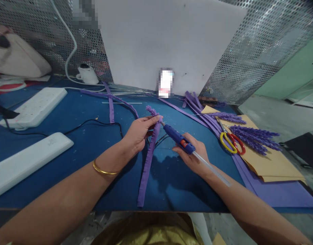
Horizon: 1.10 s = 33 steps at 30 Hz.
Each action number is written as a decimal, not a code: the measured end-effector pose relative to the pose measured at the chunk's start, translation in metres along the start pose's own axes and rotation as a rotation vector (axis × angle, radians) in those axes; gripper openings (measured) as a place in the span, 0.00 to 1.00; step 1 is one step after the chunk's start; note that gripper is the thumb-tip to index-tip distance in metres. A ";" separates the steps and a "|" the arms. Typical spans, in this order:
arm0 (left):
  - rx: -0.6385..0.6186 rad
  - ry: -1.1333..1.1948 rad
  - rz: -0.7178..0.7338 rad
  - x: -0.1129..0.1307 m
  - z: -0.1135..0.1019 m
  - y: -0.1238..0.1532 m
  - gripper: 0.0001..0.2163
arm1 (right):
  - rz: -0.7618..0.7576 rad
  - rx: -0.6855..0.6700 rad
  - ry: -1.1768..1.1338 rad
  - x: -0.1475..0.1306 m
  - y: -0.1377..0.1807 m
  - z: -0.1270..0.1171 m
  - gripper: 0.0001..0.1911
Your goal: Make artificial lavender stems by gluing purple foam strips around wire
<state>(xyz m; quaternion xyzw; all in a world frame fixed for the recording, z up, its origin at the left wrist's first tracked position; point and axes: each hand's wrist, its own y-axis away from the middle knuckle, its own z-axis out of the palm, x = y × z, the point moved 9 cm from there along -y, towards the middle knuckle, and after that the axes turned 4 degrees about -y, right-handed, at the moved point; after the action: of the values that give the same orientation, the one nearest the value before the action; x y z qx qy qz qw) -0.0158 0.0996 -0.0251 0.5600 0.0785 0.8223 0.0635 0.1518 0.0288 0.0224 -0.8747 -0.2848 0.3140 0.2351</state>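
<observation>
My left hand (139, 131) pinches the top of a long fringed purple strip (146, 163), whose upper end is rolled into a small purple tuft (151, 110). The strip hangs down toward the table's front edge. My right hand (193, 154) grips a blue hot glue gun (178, 136) with a clear glue stick (211, 168) sticking out behind. The gun's metal nozzle touches the strip just beside my left thumb. A gold bangle sits on my left wrist.
On the blue table (77, 112) lie yellow-and-red scissors (231, 141), finished purple lavender stems (253, 136) on brown paper (278, 163), purple strips (194, 102), a white power strip (34, 107), a long white device (26, 161) and a black cable. A white board (166, 44) stands behind.
</observation>
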 end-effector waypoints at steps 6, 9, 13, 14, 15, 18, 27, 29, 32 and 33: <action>0.013 0.002 -0.012 0.000 0.001 0.001 0.16 | 0.006 0.020 0.039 0.002 0.001 -0.002 0.15; 0.007 -0.001 -0.014 0.001 0.001 0.002 0.17 | 0.011 0.023 0.054 0.003 0.001 -0.003 0.15; 0.005 -0.001 -0.022 0.000 0.001 0.002 0.17 | 0.024 0.010 0.066 0.006 0.002 -0.002 0.17; 0.003 0.000 -0.024 0.001 0.001 0.002 0.17 | 0.021 0.006 0.066 0.006 0.002 -0.002 0.17; 0.001 0.002 -0.025 0.001 0.001 0.002 0.17 | 0.017 0.003 0.066 0.005 0.002 -0.002 0.17; 0.002 0.008 -0.029 0.001 0.002 0.002 0.17 | 0.001 0.008 0.075 0.004 0.002 -0.002 0.17; 0.004 0.011 -0.007 0.000 0.000 0.000 0.15 | 0.026 -0.031 0.066 0.004 0.001 -0.001 0.19; 0.003 0.010 -0.008 0.001 0.000 0.001 0.15 | 0.027 -0.031 0.067 0.004 0.001 -0.001 0.19; 0.009 0.012 -0.011 0.001 0.000 0.001 0.15 | 0.013 -0.028 0.063 0.003 0.001 -0.001 0.19; 0.010 0.014 -0.011 0.001 0.000 0.001 0.15 | 0.012 -0.030 0.061 0.002 0.001 -0.002 0.19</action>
<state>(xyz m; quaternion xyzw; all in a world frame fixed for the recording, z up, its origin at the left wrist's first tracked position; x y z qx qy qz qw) -0.0161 0.0990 -0.0244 0.5542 0.0859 0.8254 0.0648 0.1547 0.0291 0.0219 -0.8889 -0.2769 0.2844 0.2288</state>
